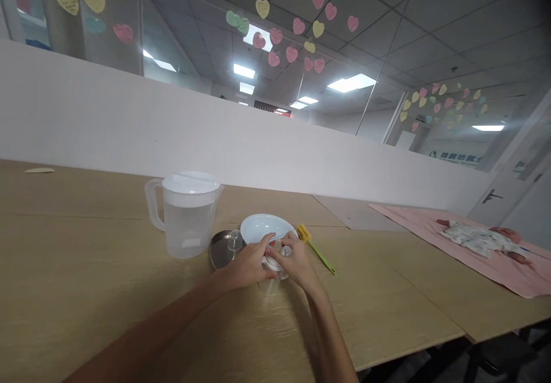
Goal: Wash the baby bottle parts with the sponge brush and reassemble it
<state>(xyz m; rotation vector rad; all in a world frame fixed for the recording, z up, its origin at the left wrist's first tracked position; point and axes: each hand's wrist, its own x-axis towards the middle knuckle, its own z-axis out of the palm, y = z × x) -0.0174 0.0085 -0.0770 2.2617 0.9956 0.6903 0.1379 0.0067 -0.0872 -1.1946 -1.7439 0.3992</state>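
Observation:
My left hand [250, 261] and my right hand [297, 259] meet in front of the white bowl [258, 225]. Between their fingers is a baby bottle [272, 263], with a white collar and a clear teat at its top. Fingers cover much of it, and its clear body shows faintly below. To the left of the bowl lies a round metal tray [218, 249] bearing a small clear cap [235, 240]. A bottle brush [316, 249] with a yellow head and green handle rests right of my right hand.
A lidded, translucent water jug [189, 222] stands left of the tray. Far right, a doll [477, 238] in patterned clothes lies on a pink cloth [486, 271]. A white wall [241, 147] runs behind the wooden table [107, 268]. A pale flat piece [39, 170] lies far left.

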